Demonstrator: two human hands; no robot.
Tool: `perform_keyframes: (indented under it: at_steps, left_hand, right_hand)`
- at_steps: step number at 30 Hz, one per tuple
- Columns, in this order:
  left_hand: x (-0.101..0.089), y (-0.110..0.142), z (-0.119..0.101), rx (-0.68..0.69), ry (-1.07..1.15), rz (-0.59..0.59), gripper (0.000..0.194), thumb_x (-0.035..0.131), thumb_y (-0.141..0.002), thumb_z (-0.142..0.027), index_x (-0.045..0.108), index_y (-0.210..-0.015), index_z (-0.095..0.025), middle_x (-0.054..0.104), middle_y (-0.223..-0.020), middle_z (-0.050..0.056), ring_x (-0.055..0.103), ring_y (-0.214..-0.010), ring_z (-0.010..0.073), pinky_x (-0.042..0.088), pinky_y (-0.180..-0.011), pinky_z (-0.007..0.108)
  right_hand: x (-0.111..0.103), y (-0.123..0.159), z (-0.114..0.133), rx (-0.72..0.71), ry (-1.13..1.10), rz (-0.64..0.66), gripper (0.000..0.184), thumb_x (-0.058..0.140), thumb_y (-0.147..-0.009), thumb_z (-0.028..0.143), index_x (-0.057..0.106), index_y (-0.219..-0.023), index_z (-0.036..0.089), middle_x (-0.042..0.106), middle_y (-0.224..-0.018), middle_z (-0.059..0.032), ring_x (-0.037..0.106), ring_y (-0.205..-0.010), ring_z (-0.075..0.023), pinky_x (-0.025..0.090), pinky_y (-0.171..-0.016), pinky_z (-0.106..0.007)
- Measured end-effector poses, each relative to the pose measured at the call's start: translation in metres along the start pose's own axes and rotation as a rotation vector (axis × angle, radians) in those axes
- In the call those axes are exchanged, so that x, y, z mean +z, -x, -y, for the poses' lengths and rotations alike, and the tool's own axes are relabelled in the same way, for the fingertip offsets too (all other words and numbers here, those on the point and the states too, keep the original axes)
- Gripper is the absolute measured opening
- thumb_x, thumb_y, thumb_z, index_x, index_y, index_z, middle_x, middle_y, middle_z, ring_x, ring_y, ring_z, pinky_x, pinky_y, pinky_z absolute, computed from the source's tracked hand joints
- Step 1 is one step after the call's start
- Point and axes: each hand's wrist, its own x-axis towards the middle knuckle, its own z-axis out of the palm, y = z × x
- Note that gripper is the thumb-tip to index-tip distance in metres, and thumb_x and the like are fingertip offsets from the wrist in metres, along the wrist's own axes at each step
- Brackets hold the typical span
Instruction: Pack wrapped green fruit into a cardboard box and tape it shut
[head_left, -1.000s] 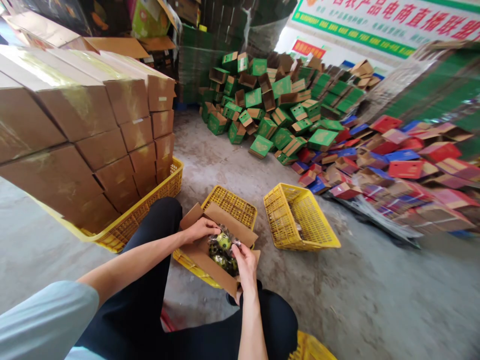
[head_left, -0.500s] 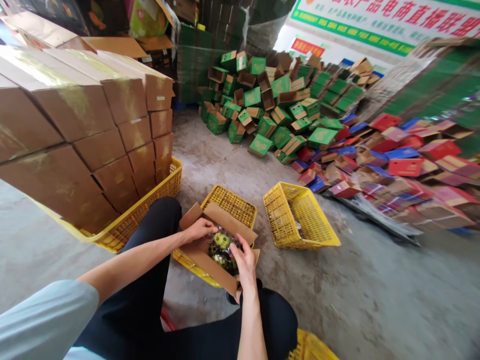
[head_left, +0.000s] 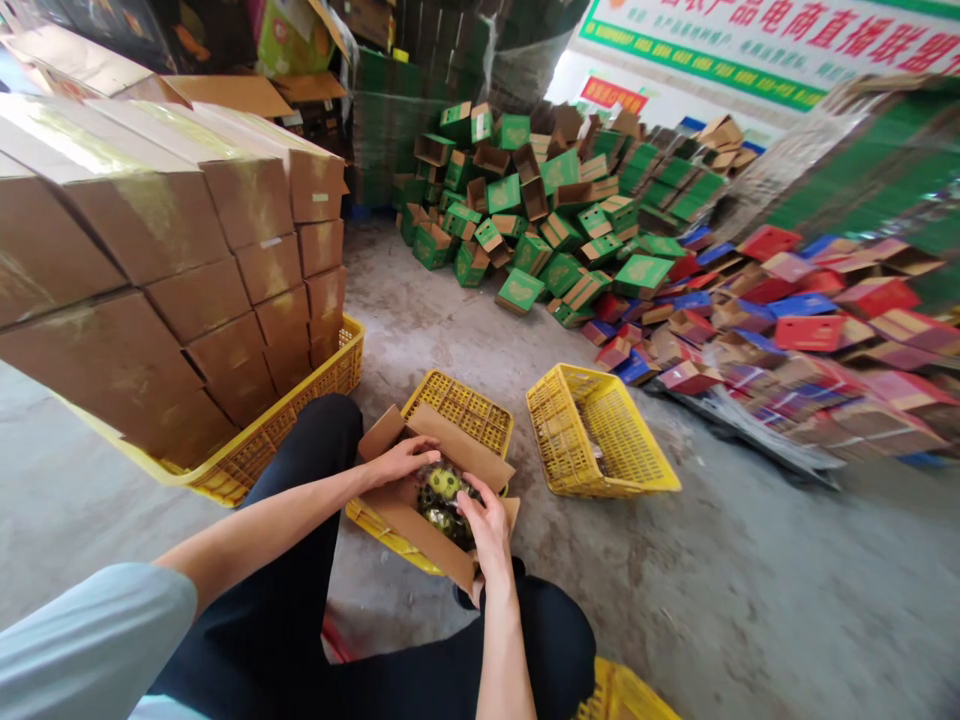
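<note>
**Currently, my left hand (head_left: 401, 460) and right hand (head_left: 489, 532) bend in over an open brown cardboard box (head_left: 471, 452)**

My left forearm slants up from the lower left and crosses the box's left edge; that hand lies palm down, fingers stretched toward the middle and slightly curved. My right forearm rises almost straight, its hand over the right edge near the closest corner, fingers bent inward and a little apart.

Between my fingertips, inside the box, sits a bundle of yellow-green rounded pieces in shiny, dark-spotted clear plastic (head_left: 444, 486). Both hands are at its upper sides; I cannot tell whether either one pinches the plastic or merely rests against it.

The box stands tilted, flaps spread, on a yellow latticed plastic crate (head_left: 491, 422), whose far edge shows beyond it. Well apart to the right is another yellow latticed crate (head_left: 551, 435).
</note>
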Motion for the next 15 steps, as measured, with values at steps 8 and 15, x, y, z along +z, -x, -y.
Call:
perform_keyframes:
  at_steps: [8,15]
  left_hand:
    - [0.0006,0.0028,-0.0025,0.079,-0.06,0.254,0.058,0.086,-0.075,-0.047,0.076,-0.125,-0.019,0.064,-0.142,0.012,0.064,-0.119,0.029,0.051,-0.094,0.032]
    - [-0.0008,-0.0007,0.0005,0.054,-0.029,0.184,0.055,0.082,-0.078,-0.056,0.081,-0.11,-0.011,0.077,-0.1,0.012,0.069,-0.088,0.0236,0.053,-0.079,0.032]
  right_hand:
    - [-0.0018,-0.0015,0.0008,-0.025,-0.004,-0.08,0.057,0.083,-0.073,0.053,0.076,-0.12,0.022,0.073,-0.131,-0.0114,0.075,-0.09,-0.026,0.061,-0.07,-0.033]
    - [-0.0014,-0.0025,-0.0002,-0.027,-0.011,-0.085,0.05,0.08,-0.076,0.058,0.081,-0.112,0.023,0.072,-0.132,-0.0131,0.076,-0.08,-0.0255,0.064,-0.07,-0.037]
